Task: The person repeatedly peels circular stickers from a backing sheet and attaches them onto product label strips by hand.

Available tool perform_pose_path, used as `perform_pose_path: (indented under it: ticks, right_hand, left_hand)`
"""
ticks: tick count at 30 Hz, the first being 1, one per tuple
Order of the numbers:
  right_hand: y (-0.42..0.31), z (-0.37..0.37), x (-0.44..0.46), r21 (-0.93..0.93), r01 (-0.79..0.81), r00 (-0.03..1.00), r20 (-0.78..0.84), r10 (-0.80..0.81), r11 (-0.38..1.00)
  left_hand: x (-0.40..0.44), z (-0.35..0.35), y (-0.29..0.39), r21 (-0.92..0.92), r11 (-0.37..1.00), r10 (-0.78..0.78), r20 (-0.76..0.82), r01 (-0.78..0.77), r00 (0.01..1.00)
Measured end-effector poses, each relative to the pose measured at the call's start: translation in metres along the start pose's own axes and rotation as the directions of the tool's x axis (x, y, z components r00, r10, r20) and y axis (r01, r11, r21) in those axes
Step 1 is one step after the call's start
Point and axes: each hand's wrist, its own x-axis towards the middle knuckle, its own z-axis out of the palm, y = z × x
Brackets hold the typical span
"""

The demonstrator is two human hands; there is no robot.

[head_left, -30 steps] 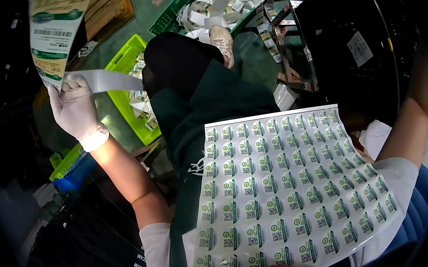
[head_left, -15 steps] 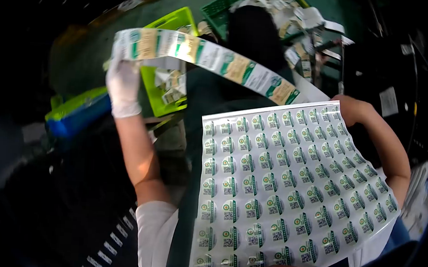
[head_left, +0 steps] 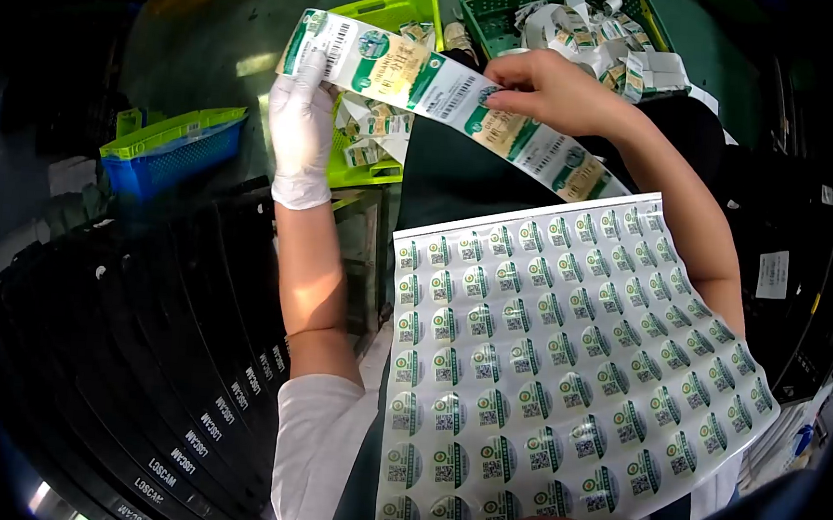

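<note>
My gloved left hand is closed on the left end of a long strip of printed labels, which slants down to the right. Green, white and tan panels with barcodes and the word ORGANIC show along it. Over the middle of the strip, my bare right hand has thumb and forefinger in a pinch at one label's round green logo. What lies between those fingertips is too small to make out. A large white sheet of round green QR-code stickers lies below the strip, and hides the strip's right end.
A lime-green crate with label pieces stands behind my left hand. A dark green crate of crumpled labels is at the back. To the left are a blue basket and black crates marked LOSCAM.
My right hand has moved from the sheet's upper right corner up and left onto the label strip. My left hand has shifted right and up, still holding the strip's end.
</note>
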Motion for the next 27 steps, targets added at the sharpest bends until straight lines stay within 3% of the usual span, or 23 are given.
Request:
perform_pose_path:
  ticks: [2, 4, 6, 7, 8, 9, 10, 11, 12, 13, 14, 16, 19, 22, 27]
  right_hand:
    - [0.001, 0.001, -0.005, 0.014, -0.021, 0.999, -0.032, 0.021, 1.0]
    - [0.011, 0.004, -0.012, 0.08, -0.04, 0.998, -0.04, 0.044, 0.996]
    - [0.002, 0.003, -0.015, 0.01, -0.065, 0.996, -0.056, 0.065, 0.998]
    - [0.002, 0.006, -0.014, -0.004, -0.042, 0.996, -0.077, 0.042, 0.999]
    - [0.003, 0.008, -0.014, -0.021, -0.019, 0.995, -0.097, 0.016, 1.0]
    - [0.002, 0.01, -0.011, -0.007, 0.021, 0.989, -0.147, -0.022, 1.0]
    - [-0.001, 0.001, -0.01, 0.032, -0.147, 0.986, -0.078, 0.149, 0.989]
    - [0.006, -0.002, -0.009, 0.022, -0.053, 0.984, -0.167, 0.056, 0.998]
    - [0.012, -0.007, -0.004, 0.001, 0.045, 0.967, -0.251, -0.043, 0.999]
    - [0.015, -0.013, 0.0, 0.139, 0.119, 0.953, -0.295, -0.073, 0.983]
    - [0.01, -0.018, 0.002, 0.161, 0.179, 0.941, -0.316, -0.122, 0.971]
    - [-0.029, -0.023, 0.0, 0.345, 0.087, 0.957, -0.291, 0.018, 0.934]
    - [-0.035, -0.013, 0.006, 0.283, 0.225, 0.941, -0.311, -0.133, 0.932]
    - [-0.037, -0.011, 0.013, 0.236, 0.121, 0.955, -0.292, -0.048, 0.964]
    - [-0.041, -0.003, 0.019, 0.052, 0.12, 0.932, -0.351, -0.094, 0.991]
  left_hand:
    - [-0.006, 0.004, -0.008, -0.029, 1.0, -0.004, 0.006, 0.004, 1.0]
    - [-0.012, 0.01, -0.018, -0.197, 0.979, -0.047, 0.032, 0.052, 0.998]
    - [-0.019, 0.024, -0.032, -0.265, 0.931, -0.232, 0.1, 0.251, 0.968]
    - [-0.027, 0.032, -0.043, -0.084, 0.982, -0.16, 0.103, 0.169, 0.982]
    - [-0.028, 0.03, -0.039, 0.358, 0.923, -0.232, 0.222, 0.142, 0.947]
    - [-0.035, 0.038, -0.043, 0.142, 0.961, -0.262, 0.18, 0.239, 0.948]
    - [-0.043, 0.047, -0.047, -0.088, 0.945, -0.303, 0.139, 0.316, 0.943]
    - [-0.043, 0.045, -0.05, -0.131, 0.936, -0.311, 0.125, 0.326, 0.942]
    - [-0.041, 0.045, -0.053, -0.148, 0.929, -0.328, 0.103, 0.34, 0.939]
    - [-0.037, 0.046, -0.054, -0.163, 0.921, -0.343, 0.093, 0.354, 0.935]
    - [-0.035, 0.047, -0.055, -0.176, 0.913, -0.36, 0.077, 0.368, 0.93]
    - [-0.036, 0.053, -0.055, -0.183, 0.909, -0.367, 0.069, 0.374, 0.928]
    - [-0.036, 0.056, -0.056, -0.17, 0.91, -0.373, 0.068, 0.379, 0.925]
    - [-0.036, 0.06, -0.055, -0.179, 0.911, -0.367, 0.059, 0.372, 0.928]
    - [-0.036, 0.061, -0.053, -0.157, 0.916, -0.367, 0.05, 0.37, 0.929]
